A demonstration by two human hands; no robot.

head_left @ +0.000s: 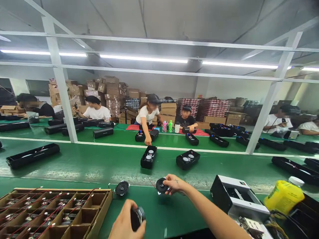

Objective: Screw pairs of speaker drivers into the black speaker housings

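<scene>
Near the bottom centre, my left hand (126, 223) is closed round a round speaker driver (137, 217), tilted on its edge. My right hand (172, 184) pinches the rim of another speaker driver (161, 185), its black cone facing up and a thin wire trailing from it. A third speaker driver (122, 188) lies cone up on the green tabletop, just right of a divided cardboard box (106, 212). Several drivers with red wires sit in that box's compartments. Part of a black object (194, 234) shows at the bottom edge.
Two black housings with drivers, one left (149, 157) and one right (188, 159), lie on the green belt; a co-worker's hand (148, 140) reaches to the left one. At right stand a white-and-black machine (239, 196) and a yellow jug (284, 196). Other people sit across.
</scene>
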